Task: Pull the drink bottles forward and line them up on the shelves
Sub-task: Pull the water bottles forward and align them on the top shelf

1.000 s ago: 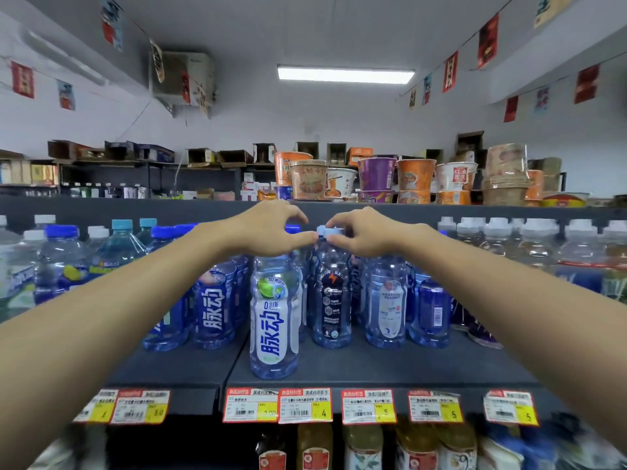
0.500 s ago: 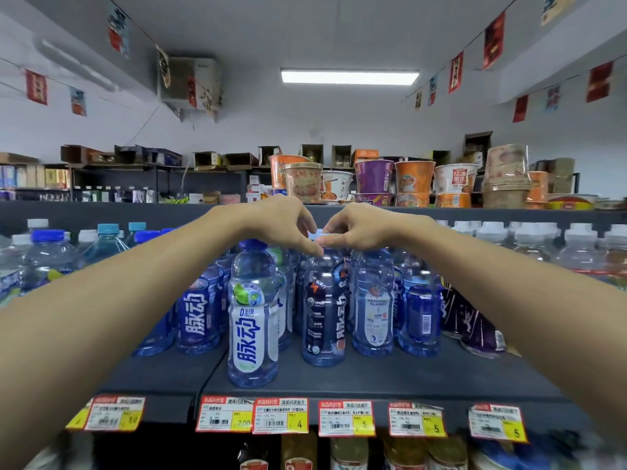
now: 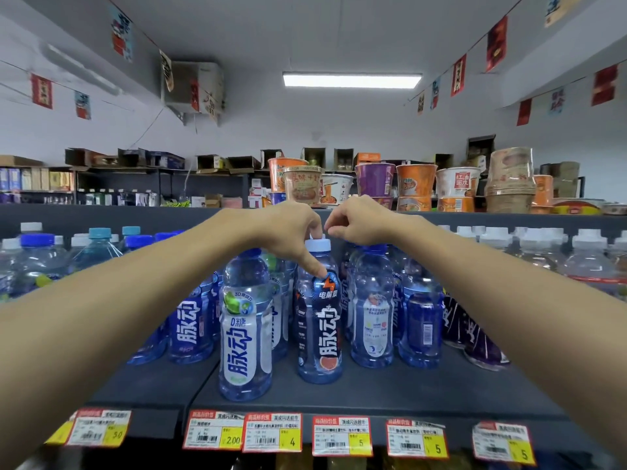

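A dark-labelled drink bottle (image 3: 320,334) with a pale cap stands upright on the grey shelf (image 3: 390,391), a little behind a white-labelled bottle (image 3: 245,347) at the front edge. My left hand (image 3: 288,232) grips the dark bottle from above, fingers on the cap and thumb on its shoulder. My right hand (image 3: 363,222) hovers just right of that cap with curled fingers and holds nothing. Clear blue bottles (image 3: 373,317) stand in rows behind and to the right.
Blue-labelled bottles (image 3: 191,327) crowd the left and purple-labelled ones (image 3: 475,334) lean at the right. White-capped bottles (image 3: 590,259) fill the far right. Noodle cups (image 3: 415,179) sit on the shelf top above. Price tags (image 3: 341,435) line the shelf front.
My left hand shifted from the white-labelled bottle's cap onto the dark bottle. My right hand came off that cap. The dark bottle's label has turned to face front.
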Tool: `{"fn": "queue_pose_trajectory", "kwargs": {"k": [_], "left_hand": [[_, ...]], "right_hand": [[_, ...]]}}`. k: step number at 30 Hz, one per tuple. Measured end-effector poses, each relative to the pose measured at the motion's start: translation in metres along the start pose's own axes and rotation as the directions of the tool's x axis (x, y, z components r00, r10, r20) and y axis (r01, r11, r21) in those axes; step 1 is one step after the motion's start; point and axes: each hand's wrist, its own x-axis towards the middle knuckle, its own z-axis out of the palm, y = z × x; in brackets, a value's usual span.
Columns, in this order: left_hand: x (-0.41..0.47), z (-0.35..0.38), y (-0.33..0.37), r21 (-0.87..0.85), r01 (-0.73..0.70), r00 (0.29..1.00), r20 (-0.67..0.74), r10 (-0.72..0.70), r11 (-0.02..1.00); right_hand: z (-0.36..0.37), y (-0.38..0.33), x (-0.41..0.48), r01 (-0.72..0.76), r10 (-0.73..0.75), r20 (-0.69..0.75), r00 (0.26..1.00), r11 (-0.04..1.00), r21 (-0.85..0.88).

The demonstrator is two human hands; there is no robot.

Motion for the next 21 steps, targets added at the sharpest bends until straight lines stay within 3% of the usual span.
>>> {"fn": "queue_pose_trajectory", "kwargs": {"k": [7,13,17,21], "left_hand": [[-0.008,-0.003,-0.012,-0.038,0.006,1.0,0.005,-0.005,0.999],[-0.013,-0.002,-0.02,-0.061,0.02,1.0,-0.003,-0.02,0.998],[-0.016,-0.003,-0.022,-0.055,0.031,1.0,-0.001,-0.031,0.998],[-0.014,-0.006,-0.021,-0.067,0.02,0.999,-0.035,-0.022,0.998]], "right_hand": [[0.023,-0.001,0.028,0.016,-0.003,0.241,0.971,0.998,-0.054],[0.028,-0.005,0.04,0.018,0.015,0.306,0.952,0.994,-0.105],[0.03,-0.005,0.041,-0.022,0.045,0.276,0.96,0.996,-0.085],[0.019,-0.007,0.037,0.002,0.055,0.277,0.959,0.979,-0.202]]}}
